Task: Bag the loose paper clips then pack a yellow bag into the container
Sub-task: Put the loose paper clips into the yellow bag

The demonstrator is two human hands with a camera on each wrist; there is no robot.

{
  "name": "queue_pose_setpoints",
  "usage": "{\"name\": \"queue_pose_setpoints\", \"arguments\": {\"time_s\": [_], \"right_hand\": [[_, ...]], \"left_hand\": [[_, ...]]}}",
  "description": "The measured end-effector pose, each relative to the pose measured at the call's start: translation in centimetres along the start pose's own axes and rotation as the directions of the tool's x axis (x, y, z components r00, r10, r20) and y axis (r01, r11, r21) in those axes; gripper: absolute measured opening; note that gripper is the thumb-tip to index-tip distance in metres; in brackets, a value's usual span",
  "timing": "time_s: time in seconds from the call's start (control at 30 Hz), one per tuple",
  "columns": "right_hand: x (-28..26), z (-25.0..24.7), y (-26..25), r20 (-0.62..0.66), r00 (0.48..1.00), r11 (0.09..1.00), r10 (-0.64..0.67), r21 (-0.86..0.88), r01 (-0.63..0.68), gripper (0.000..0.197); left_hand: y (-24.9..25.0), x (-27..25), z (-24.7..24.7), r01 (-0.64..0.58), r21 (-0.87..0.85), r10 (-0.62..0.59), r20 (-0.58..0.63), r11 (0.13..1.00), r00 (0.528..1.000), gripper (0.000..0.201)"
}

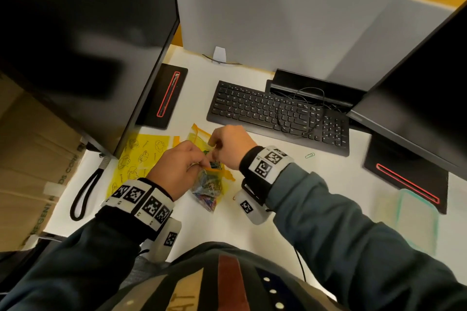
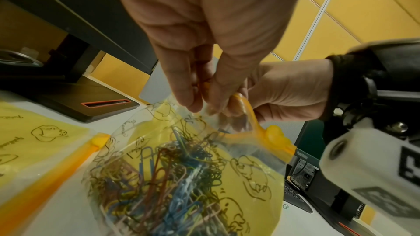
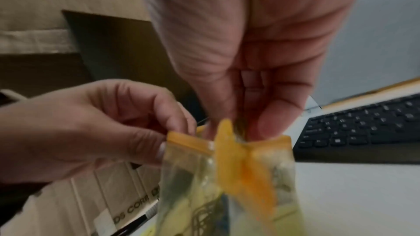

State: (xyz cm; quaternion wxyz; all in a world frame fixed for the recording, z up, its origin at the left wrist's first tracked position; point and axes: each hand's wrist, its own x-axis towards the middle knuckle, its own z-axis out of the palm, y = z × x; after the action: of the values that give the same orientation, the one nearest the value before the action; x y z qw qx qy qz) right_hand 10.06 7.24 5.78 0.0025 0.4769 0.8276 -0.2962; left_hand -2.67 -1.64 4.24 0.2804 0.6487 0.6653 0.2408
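Paper clips (image 2: 163, 182), a tangle of blue, red and other colours, fill the lower part of a yellow zip bag (image 1: 208, 188) printed with line drawings, which stands on the white desk (image 1: 328, 174) just in front of the person. The left hand (image 1: 177, 169) pinches the orange zip strip (image 3: 191, 141) at the bag's mouth between thumb and fingertips. The right hand (image 1: 231, 145) meets it from the other side, its fingers bunched together at the same opening; the right wrist view shows their tips pressed close at the strip, but whether they hold a clip cannot be told. Flat on the desk to the left lies a second yellow bag (image 1: 141, 156) with the same drawings, and a third yellow bag (image 1: 199, 135) peeks out beyond the hands. One loose green paper clip (image 1: 309, 155) lies on the desk right of the right wrist, well apart from the bags. At the near right edge sits a clear container (image 1: 417, 219) with a pale green rim. Farther back are a black keyboard (image 1: 275, 113) with a cable looped over it and two dark monitors (image 1: 83, 40).
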Motion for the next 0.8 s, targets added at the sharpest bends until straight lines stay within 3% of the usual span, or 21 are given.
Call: {"name": "queue_pose_setpoints", "arguments": {"time_s": [0.1, 0.2, 0.27, 0.33, 0.43, 0.63, 0.8], "right_hand": [[-0.2, -0.7, 1.2, -0.055, 0.998, 0.989, 0.039, 0.144, -0.030, 0.036], [-1.1, -2.1, 6.2, -0.239, 0.934, 0.934, 0.267, 0.301, -0.190, 0.021], [-2.2, -2.4, 11.0, -0.200, 0.876, 0.899, 0.438, 0.103, -0.426, 0.028], [-3.8, -1.7, 15.1, -0.094, 0.826, 0.816, 0.556, -0.131, -0.563, 0.042], [-5.4, -0.5, 17.9, -0.044, 0.825, 0.793, 0.564, -0.250, -0.555, 0.050], [-6.1, 0.5, 17.7, -0.012, 0.903, 0.817, 0.430, -0.421, -0.394, 0.024], [-5.3, 0.4, 16.6, 0.004, 0.876, 0.825, 0.483, -0.338, -0.454, 0.025]], "left_hand": [[-0.1, 0.1, 0.0, 0.006, 0.001, -0.006, 0.005, 1.000, 1.000, 0.019], [-0.3, 0.2, 0.0, 0.009, -0.002, -0.009, 0.008, 1.000, 1.000, 0.021], [-0.2, 0.2, 0.0, -0.002, -0.001, 0.002, 0.005, 1.000, 1.000, 0.023], [0.0, 0.2, 0.1, -0.013, 0.011, 0.013, 0.001, 1.000, 1.000, 0.023], [0.0, 0.5, 0.2, -0.030, 0.019, 0.030, 0.003, 0.999, 1.000, 0.024], [0.0, 1.0, 0.6, -0.019, 0.013, 0.019, 0.020, 1.000, 1.000, 0.023], [0.1, 0.9, 0.5, -0.006, -0.003, 0.006, 0.024, 1.000, 1.000, 0.022]]}}
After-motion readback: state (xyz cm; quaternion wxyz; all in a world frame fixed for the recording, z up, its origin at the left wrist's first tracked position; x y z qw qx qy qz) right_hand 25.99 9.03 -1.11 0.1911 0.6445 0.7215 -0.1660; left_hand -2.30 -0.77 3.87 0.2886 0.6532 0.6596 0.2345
